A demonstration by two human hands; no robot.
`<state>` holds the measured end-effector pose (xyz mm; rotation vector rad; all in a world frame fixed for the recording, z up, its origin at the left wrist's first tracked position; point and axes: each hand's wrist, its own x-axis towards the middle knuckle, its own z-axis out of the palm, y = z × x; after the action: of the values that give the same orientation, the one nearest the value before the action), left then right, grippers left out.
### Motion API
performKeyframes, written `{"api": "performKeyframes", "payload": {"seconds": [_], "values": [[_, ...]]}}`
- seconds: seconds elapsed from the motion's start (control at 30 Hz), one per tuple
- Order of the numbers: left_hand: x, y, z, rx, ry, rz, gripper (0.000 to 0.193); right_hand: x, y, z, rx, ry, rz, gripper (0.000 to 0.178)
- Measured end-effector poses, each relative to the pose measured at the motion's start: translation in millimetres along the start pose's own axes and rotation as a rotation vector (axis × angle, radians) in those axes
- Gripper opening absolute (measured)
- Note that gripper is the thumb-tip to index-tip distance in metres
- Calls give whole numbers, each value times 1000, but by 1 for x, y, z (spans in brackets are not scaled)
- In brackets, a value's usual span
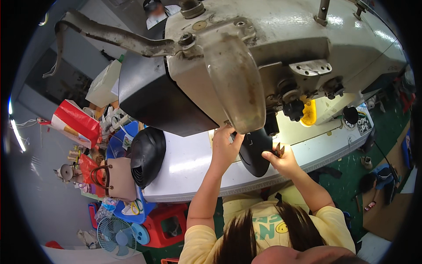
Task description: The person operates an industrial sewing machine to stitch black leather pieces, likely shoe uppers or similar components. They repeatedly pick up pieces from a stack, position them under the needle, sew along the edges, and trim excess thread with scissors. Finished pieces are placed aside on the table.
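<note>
A large sewing machine [281, 33] fills the upper view, its head above my hands. Below it on the white table [184, 160] lies a smooth black piece with a rounded end [256, 160], perhaps a shoe part. My left hand [227, 143] is at its left edge, close to the needle area, thumb and fingers pinched together; what they hold is too small to make out. At the right edge of the black piece is my right hand [281, 159], closed around small dark thread snips [279, 150] with their tips pointing up. The machine's clear guard [235, 83] hides the needle.
Left on the table is a stack of black curved pieces [148, 156]. Beyond the edge are a blue bin [115, 143], a pink handbag [121, 179], a fan [118, 235] and a red stool [165, 224]. A yellow part [309, 113] sits under the machine arm.
</note>
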<state>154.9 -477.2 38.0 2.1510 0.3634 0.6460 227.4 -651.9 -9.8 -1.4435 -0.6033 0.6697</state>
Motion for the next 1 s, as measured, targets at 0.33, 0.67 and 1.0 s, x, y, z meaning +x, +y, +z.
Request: {"api": "performKeyframes", "payload": {"seconds": [0.33,0.67,1.0], "values": [[9,7,-19,-40,-131,-82,16,15,14,-6,83,6,-58,34],[22,4,-27,25,-109,-7,23,23,-17,2,-12,-15,51,31],[58,-55,-30,-615,-16,-175,20,33,-35,3,2,-61,-18,18]]}}
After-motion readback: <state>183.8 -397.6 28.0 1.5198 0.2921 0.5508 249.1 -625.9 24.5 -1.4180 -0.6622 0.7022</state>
